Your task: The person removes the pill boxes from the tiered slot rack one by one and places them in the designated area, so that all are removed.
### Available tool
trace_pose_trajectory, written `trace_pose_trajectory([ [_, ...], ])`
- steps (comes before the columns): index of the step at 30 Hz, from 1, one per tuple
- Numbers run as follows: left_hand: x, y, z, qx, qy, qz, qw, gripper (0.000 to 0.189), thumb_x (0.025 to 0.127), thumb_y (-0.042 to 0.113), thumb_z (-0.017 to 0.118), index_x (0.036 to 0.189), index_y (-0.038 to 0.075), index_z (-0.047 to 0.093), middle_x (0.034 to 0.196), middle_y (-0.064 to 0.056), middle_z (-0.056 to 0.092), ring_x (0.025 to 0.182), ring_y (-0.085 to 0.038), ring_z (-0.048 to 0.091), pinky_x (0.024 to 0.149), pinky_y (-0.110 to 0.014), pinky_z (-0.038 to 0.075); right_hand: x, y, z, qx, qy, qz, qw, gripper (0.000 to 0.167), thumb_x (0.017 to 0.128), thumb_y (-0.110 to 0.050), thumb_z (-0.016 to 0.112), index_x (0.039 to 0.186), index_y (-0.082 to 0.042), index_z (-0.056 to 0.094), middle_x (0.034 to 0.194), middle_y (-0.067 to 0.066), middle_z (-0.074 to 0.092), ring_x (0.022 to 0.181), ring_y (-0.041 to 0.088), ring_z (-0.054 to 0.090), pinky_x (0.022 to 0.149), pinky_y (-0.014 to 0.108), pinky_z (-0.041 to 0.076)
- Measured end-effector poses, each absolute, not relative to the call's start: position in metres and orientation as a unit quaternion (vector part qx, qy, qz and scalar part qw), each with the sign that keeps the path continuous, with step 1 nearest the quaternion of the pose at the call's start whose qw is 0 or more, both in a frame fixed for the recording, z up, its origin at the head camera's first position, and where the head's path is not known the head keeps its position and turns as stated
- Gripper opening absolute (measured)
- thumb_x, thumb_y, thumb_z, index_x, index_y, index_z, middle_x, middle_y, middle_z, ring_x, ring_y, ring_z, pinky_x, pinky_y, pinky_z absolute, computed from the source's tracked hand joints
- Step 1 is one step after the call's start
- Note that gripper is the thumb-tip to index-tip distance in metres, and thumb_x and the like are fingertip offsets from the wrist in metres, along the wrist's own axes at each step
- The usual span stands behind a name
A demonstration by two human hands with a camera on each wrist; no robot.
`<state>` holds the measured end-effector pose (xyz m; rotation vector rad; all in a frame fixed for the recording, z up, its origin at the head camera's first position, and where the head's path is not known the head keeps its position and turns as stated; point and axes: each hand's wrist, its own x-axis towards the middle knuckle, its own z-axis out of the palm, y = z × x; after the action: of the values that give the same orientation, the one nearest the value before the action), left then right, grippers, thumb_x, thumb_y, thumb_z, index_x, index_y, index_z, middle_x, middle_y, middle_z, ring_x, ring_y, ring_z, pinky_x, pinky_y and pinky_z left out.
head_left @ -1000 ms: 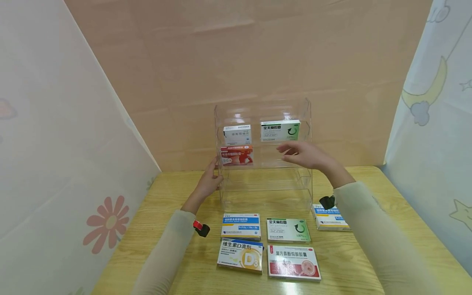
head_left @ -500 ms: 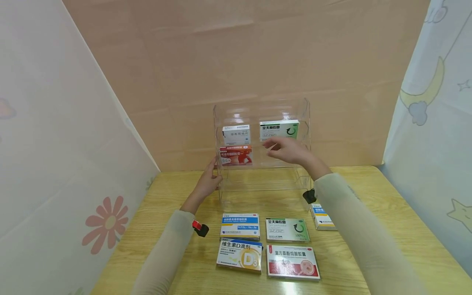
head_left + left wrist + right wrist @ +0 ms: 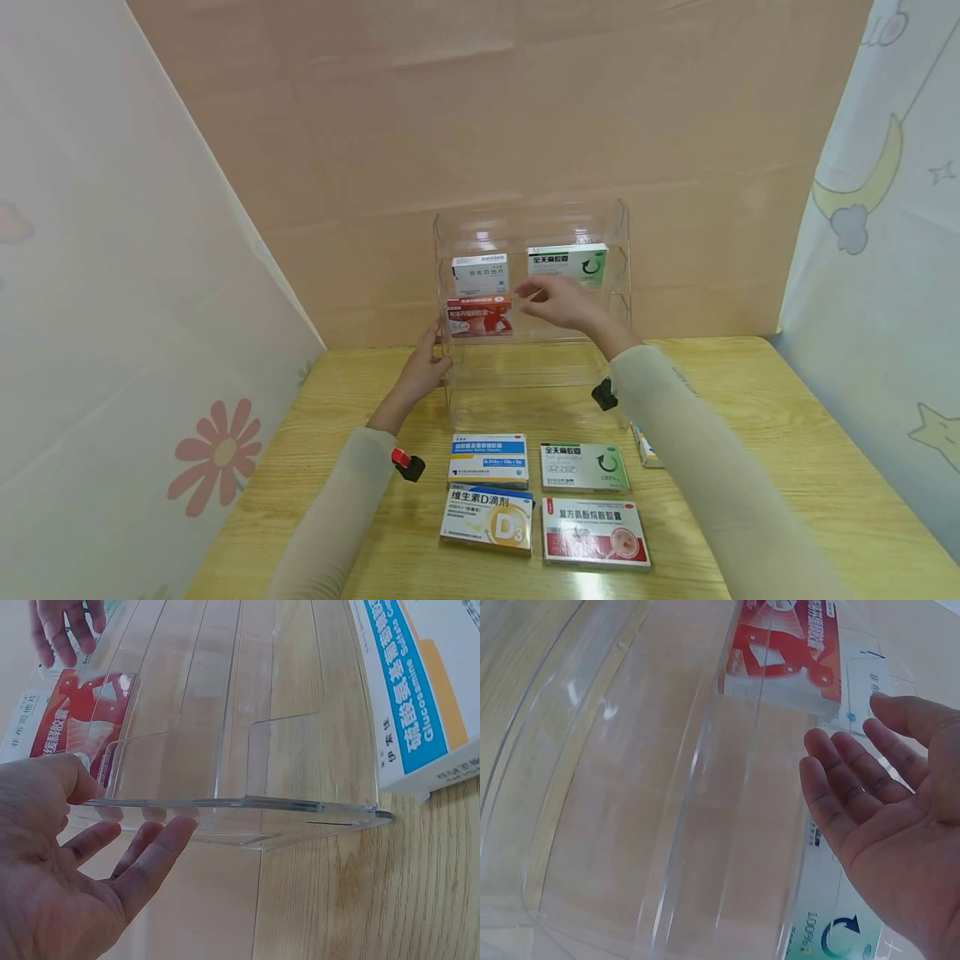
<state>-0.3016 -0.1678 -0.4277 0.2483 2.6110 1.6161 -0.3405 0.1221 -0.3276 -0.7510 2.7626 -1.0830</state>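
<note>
A clear tiered display rack [image 3: 540,354] stands on the table. My left hand [image 3: 423,367] holds its left side panel, thumb over the front edge and fingertips against the outer face in the left wrist view. My right hand [image 3: 558,302] hovers in front of the rack, holding nothing, its fingers slightly bent in the right wrist view. The fingertips are just right of a red medicine box [image 3: 480,317] on a middle tier. On the tier above are a white medicine box [image 3: 481,275] and a green-and-white medicine box [image 3: 567,263], the latter partly covered by the right hand.
Before the rack lie a blue-and-white medicine box [image 3: 489,458], a green-and-white carton [image 3: 583,468], a vitamin D box [image 3: 487,518] and a red-and-white box [image 3: 596,533]. Another blue-and-white carton [image 3: 645,446] is mostly behind the right sleeve. Patterned curtains [image 3: 885,233] flank the table.
My right hand has moved left across the front of the rack to beside the red medicine box. The right sleeve now covers more of the carton at the right. My left hand stays put.
</note>
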Motion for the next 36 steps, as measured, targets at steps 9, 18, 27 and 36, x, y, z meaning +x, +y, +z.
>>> trace_pose_trajectory([
  [9,-0.302,-0.166,-0.428,0.084,0.851,0.517,0.022,0.08,0.098,0.007,0.052,0.164,0.026,0.011,0.151,-0.015,0.038,0.105,-0.032,0.061,0.072,-0.037,0.063,-0.341,0.106,-0.325,-0.241,0.899,-0.364,0.032,0.039,0.1,-0.019,0.063,0.136,-0.004,0.06,0.134,0.015,0.063,0.12,0.033,0.061,0.102,0.048,0.052],
  [18,-0.303,-0.166,-0.428,0.082,0.853,0.515,0.023,0.08,0.098,0.007,0.052,0.164,0.025,0.011,0.151,-0.015,0.038,0.108,-0.034,0.061,0.071,-0.034,0.062,-0.347,0.097,-0.331,-0.241,0.9,-0.363,0.024,0.04,0.098,-0.017,0.066,0.136,-0.004,0.061,0.124,0.014,0.066,0.112,0.03,0.065,0.096,0.045,0.055],
  [27,-0.302,-0.166,-0.43,0.082,0.853,0.515,0.025,0.081,0.098,0.008,0.052,0.164,0.026,0.009,0.151,-0.015,0.037,0.108,-0.033,0.059,0.072,-0.034,0.062,-0.347,0.087,-0.34,-0.253,0.919,-0.303,-0.013,0.035,0.096,-0.02,0.07,0.128,-0.006,0.068,0.109,0.011,0.058,0.099,0.025,0.056,0.084,0.037,0.052],
  [36,-0.303,-0.167,-0.429,0.092,0.854,0.512,0.021,0.08,0.098,0.008,0.051,0.165,0.023,0.009,0.151,-0.019,0.037,0.11,-0.038,0.059,0.078,-0.044,0.063,-0.342,0.083,-0.341,-0.239,0.916,-0.321,0.005,0.03,0.097,-0.017,0.067,0.126,-0.008,0.066,0.117,0.009,0.064,0.11,0.026,0.061,0.097,0.043,0.053],
])
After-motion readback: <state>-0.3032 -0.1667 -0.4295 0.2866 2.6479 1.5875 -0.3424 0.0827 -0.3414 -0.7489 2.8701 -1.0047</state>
